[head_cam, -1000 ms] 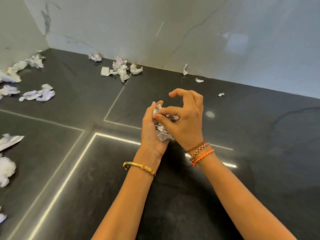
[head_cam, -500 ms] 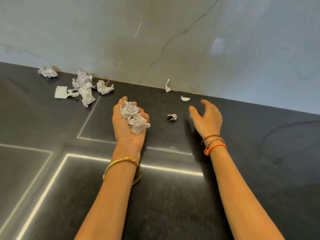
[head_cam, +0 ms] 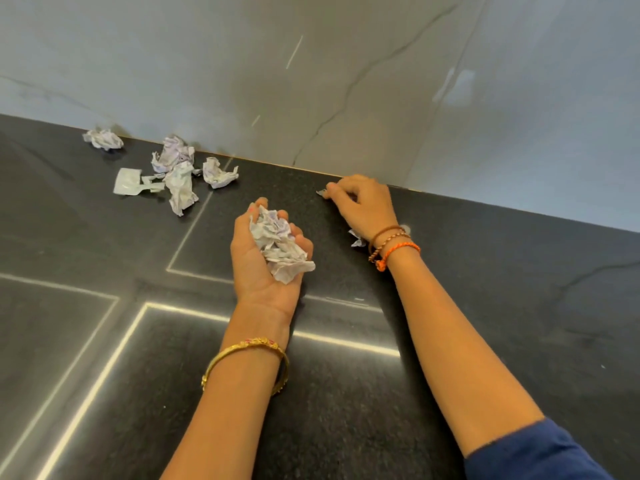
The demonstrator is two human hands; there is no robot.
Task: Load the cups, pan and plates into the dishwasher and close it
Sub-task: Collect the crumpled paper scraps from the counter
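Observation:
No cups, pan, plates or dishwasher are in view. My left hand (head_cam: pixel 266 258) is palm up over a dark stone surface (head_cam: pixel 485 306), cupping a wad of crumpled paper (head_cam: pixel 280 247). My right hand (head_cam: pixel 363 202) reaches to the foot of the wall, its fingertips pinched on a small paper scrap (head_cam: pixel 321 192). Another small scrap (head_cam: pixel 356 238) lies just under my right wrist.
Several crumpled paper pieces (head_cam: pixel 180 171) lie at the back left by the wall, with one more ball (head_cam: pixel 103 139) further left. A pale marble wall (head_cam: pixel 346 81) rises right behind the surface. Bright inlaid lines (head_cam: pixel 104 368) cross the dark stone.
My hands came apart: the left kept the paper wad palm up, and the right reached forward to the wall and closed its fingers on a small scrap. The view shifted right.

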